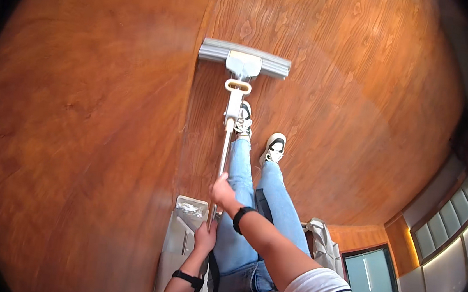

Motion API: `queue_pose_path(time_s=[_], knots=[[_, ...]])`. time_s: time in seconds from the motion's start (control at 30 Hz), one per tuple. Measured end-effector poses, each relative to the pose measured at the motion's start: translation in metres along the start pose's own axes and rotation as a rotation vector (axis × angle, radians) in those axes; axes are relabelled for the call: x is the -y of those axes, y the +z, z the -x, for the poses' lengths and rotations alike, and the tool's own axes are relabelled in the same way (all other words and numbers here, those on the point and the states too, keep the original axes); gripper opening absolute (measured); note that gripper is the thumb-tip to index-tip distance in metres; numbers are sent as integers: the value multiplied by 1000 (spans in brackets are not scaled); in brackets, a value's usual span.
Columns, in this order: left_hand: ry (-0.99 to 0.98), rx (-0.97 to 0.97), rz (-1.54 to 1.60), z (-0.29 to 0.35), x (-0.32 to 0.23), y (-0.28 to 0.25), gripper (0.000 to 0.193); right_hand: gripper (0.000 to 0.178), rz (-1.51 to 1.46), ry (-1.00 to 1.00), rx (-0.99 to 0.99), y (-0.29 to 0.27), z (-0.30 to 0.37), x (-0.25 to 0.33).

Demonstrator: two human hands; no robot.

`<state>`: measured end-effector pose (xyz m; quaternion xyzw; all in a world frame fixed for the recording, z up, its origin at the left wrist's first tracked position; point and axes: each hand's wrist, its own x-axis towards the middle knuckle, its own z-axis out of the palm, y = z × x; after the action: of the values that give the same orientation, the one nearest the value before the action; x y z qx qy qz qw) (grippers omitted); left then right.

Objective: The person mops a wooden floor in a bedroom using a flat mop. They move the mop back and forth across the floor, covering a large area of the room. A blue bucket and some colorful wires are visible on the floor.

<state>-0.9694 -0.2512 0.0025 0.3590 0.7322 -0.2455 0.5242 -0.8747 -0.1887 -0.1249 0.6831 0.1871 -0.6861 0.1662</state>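
A flat mop with a grey rectangular head [244,58] rests on the brown wooden floor [91,110] just ahead of my feet. Its metal handle [225,145] runs from the head back toward me. My right hand [221,191] grips the handle higher along the shaft and wears a black wrist band. My left hand [204,236] grips the handle's near end and also wears a black band. My legs in blue jeans [262,205] and white and black shoes [274,147] stand beside the handle.
A narrow grey bin or dustpan-like container [183,237] with crumpled pale material at its top lies on the floor by my left side. A grey bag [323,242] sits behind my right leg. Glass panels and a lit wall edge [439,239] curve along the lower right.
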Motion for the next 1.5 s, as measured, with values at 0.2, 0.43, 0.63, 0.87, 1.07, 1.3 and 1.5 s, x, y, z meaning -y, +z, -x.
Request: queue_pose_path(time_s=[0.2, 0.43, 0.63, 0.87, 1.07, 1.3, 1.5], knots=[[27, -55, -21, 7, 6, -17, 40, 43, -63, -142, -76, 2, 25, 8], [256, -151, 109, -77, -98, -26, 42, 45, -33, -328, -341, -101, -51, 61], [251, -67, 126, -97, -125, -29, 43, 46, -96, -49, -163, -138, -61, 86], [137, 29, -3, -5, 12, -11, 40, 53, -100, -51, -75, 0, -6, 2], [64, 44, -239, 54, 52, -32, 42, 46, -122, -29, 36, 46, 60, -13], [247, -47, -163, -42, -47, -36, 42, 46, -212, -192, -218, -58, -9, 38], [367, -87, -146, -88, -153, -35, 41, 47, -146, -365, -482, -159, -45, 70]])
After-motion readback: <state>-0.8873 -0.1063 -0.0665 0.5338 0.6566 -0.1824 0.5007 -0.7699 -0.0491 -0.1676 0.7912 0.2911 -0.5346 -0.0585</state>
